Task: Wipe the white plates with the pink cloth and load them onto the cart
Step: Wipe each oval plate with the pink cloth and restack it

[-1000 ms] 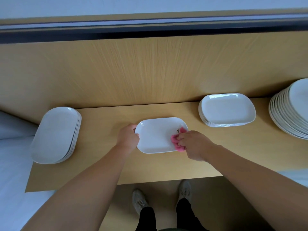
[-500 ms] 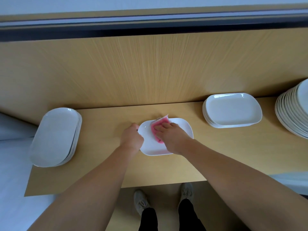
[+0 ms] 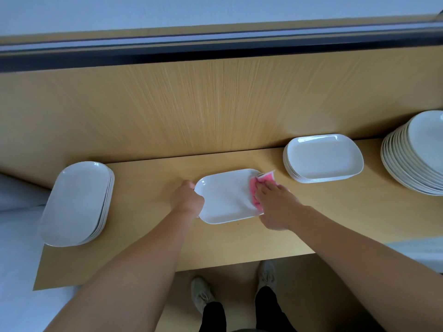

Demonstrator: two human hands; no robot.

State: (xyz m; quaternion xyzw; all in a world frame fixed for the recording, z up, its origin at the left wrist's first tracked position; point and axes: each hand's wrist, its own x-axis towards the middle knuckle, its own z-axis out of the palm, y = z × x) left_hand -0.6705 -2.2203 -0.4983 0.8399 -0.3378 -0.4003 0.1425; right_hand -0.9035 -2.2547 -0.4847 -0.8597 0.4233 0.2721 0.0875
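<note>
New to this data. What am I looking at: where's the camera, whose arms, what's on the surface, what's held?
No robot here: a person works bare-handed. The single camera sits on their head, looking forward and down, so both arms enter from the bottom. On the wooden table lies one white plate. The left hand grips its left edge; the right hand presses a pink cloth onto its right end with flat fingers. Other white plates stand in a left stack, a rectangular stack to the right and a round stack at the far right. No cart is in view.
</note>
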